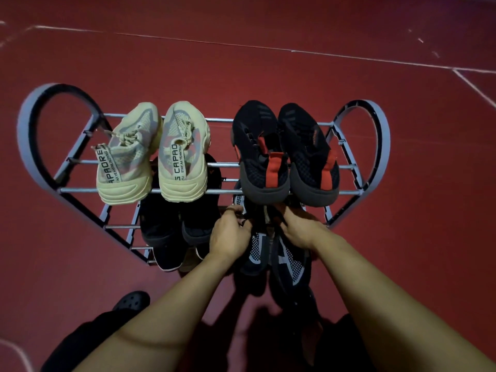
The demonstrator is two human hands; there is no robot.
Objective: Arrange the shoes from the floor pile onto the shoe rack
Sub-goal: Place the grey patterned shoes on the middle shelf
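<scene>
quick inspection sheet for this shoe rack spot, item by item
surface: red floor with pale lines
job's things: shoe rack with heart-shaped ends; cream sneakers and black-and-red sneakers on the top tier; black shoes on a lower tier; black-and-white shoes at the lower right
clutter: nothing seen
hands: left hand and right hand both grip the black-and-white shoes
cables: nothing seen
surroundings: dark clog on the person's foot, lower left

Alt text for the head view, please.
Both hands, left hand and right hand, hold a dark patterned pair at the shoe rack's lower tier; above sit beige sneakers and black-and-red shoes.
</scene>
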